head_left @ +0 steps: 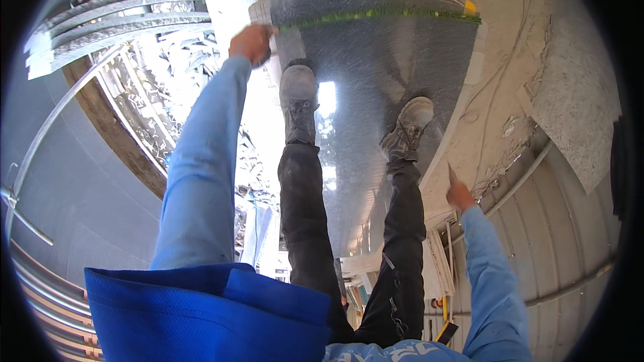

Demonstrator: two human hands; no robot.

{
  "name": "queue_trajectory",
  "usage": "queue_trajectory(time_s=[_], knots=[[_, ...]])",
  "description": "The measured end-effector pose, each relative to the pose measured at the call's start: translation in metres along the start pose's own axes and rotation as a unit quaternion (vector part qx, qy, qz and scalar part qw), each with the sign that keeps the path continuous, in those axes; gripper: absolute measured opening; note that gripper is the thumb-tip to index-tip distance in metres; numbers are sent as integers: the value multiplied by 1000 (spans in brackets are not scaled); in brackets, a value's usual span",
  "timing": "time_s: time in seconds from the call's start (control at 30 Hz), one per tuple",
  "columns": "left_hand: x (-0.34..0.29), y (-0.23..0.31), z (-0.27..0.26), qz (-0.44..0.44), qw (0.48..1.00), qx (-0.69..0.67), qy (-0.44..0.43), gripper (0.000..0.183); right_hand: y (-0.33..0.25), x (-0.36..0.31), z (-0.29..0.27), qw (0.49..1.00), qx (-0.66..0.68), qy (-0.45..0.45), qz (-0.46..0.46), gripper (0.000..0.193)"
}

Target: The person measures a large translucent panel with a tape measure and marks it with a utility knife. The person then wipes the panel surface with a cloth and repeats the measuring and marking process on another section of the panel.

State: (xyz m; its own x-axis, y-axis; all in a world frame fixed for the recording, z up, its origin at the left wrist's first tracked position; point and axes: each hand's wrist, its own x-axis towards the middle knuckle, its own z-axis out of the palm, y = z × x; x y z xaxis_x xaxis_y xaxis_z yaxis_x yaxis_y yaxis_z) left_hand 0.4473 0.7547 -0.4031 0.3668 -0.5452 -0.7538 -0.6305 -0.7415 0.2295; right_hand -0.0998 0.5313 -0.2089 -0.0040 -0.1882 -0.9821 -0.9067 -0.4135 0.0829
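I stand on a dark polished stone slab (pixel 376 60) in grey work boots, the left boot (pixel 298 97) and the right boot (pixel 410 126) both on it. My left hand (pixel 251 43) reaches out to the slab's far left corner with its fingers curled; what they hold is hidden. A green line (pixel 382 13) runs across the slab's far end, and a small yellow piece (pixel 470 7) lies at the line's right end. My right hand (pixel 460 196) hangs over the slab's right edge and grips a thin pointed tool (pixel 450 174).
Stacked grey slabs (pixel 114 23) lean at the upper left above a bed of broken pale scraps (pixel 161 94). A speckled light slab (pixel 580 107) lies at the right on dusty concrete (pixel 496 87). Corrugated metal (pixel 563 241) and a metal rail (pixel 40 134) flank me.
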Motion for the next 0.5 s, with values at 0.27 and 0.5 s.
queue_trajectory(time_s=[0.27, 0.5], knots=[[-208, 128, 13, 113, 963, -245, -8, 27, 151, -161, 79, 975, 213, -2, 65, 56], [-420, 230, -60, 50, 964, -263, -8, 36, 221, -153, 42, 961, 35, 192, -194, 39]])
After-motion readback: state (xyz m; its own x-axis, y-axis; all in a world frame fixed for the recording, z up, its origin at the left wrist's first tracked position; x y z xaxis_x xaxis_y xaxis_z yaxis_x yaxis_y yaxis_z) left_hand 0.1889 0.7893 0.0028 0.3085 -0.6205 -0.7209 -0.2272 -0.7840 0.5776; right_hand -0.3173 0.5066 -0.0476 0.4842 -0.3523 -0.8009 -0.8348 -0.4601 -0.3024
